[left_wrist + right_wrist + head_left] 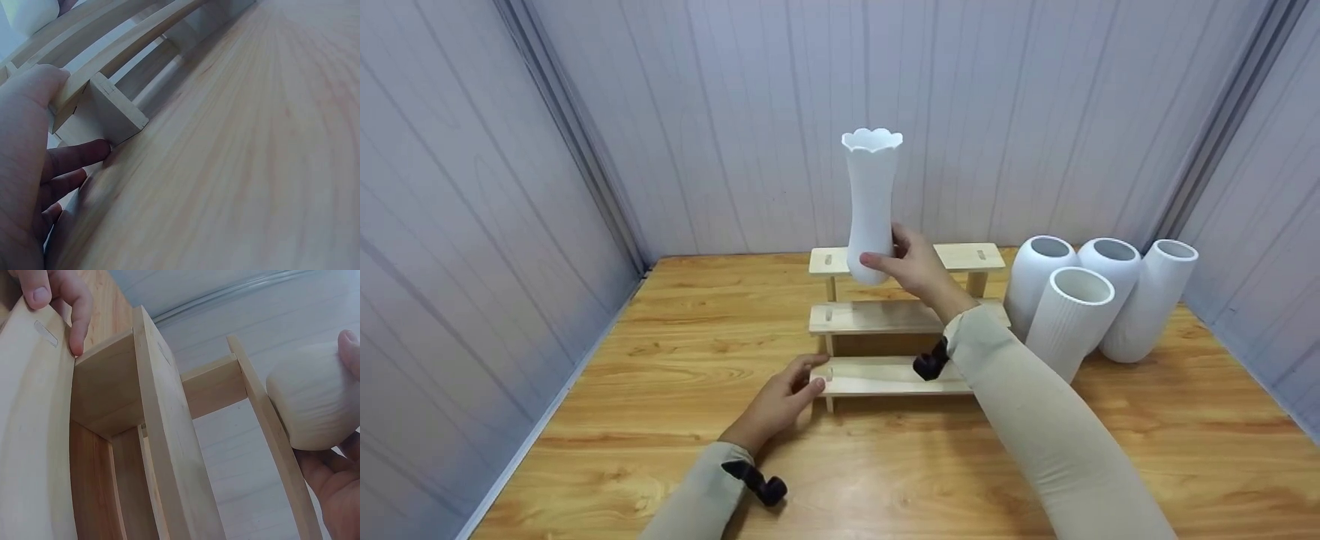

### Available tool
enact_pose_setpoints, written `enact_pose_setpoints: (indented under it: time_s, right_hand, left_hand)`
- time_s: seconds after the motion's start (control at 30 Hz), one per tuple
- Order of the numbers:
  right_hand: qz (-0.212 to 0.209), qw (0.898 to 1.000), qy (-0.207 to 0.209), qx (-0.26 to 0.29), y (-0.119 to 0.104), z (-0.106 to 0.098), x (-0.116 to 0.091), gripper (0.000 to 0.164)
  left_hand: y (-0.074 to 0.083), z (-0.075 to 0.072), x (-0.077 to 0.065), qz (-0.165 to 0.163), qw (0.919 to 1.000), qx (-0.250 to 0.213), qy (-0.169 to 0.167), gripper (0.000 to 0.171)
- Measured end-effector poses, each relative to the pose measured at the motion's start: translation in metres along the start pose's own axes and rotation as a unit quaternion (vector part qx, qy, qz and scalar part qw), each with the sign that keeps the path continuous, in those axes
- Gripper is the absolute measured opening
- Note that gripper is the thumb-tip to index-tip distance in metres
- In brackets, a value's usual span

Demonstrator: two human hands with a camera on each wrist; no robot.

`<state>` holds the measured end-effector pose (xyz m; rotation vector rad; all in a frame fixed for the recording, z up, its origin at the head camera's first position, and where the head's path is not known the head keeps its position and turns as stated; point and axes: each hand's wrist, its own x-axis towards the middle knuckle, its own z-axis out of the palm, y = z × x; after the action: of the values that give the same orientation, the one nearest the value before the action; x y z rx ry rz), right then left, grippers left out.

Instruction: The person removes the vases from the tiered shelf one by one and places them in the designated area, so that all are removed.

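Observation:
A white vase with a scalloped rim stands upright in my right hand. The thumb and fingers grip it low down. In the right wrist view, the vase's base is right at the top board of a three-step wooden stand. My left hand holds the left end of the stand's lowest step, with its thumb on the board. The left wrist view has the left fingers beside the stand's end support.
Several white vases cluster to the right of the stand: a ribbed one in front, two rounded ones behind and a tilted-looking one at far right. The wood-grain table meets panel walls at the back and sides.

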<state>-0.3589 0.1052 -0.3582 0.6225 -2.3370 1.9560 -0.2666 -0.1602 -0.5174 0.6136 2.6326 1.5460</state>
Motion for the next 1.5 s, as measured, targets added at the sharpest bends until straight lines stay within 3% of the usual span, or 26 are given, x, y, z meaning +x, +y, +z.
enact_pose_setpoints:
  time_s: [0.63,1.07,1.33,1.5]
  right_hand:
    - [-0.023,1.0,0.003,-0.001,-0.008,-0.025,-0.022,0.066]
    - [0.001,0.999,0.005,-0.036,-0.024,-0.058,-0.038,0.074]
    - [0.001,0.998,0.02,-0.053,-0.034,-0.08,-0.049,0.07]
    - [-0.003,0.998,0.024,-0.061,-0.039,-0.095,-0.055,0.067]
  left_hand:
    - [-0.001,-0.005,-0.001,-0.015,0.9997,0.017,0.002,0.044]
    - [-0.002,-0.004,0.001,-0.009,0.9997,0.019,0.008,0.04]
    - [-0.002,-0.004,0.002,-0.008,0.9997,0.022,0.003,0.041]
    - [0.0,-0.002,0.002,-0.005,1.0,0.001,0.002,0.041]
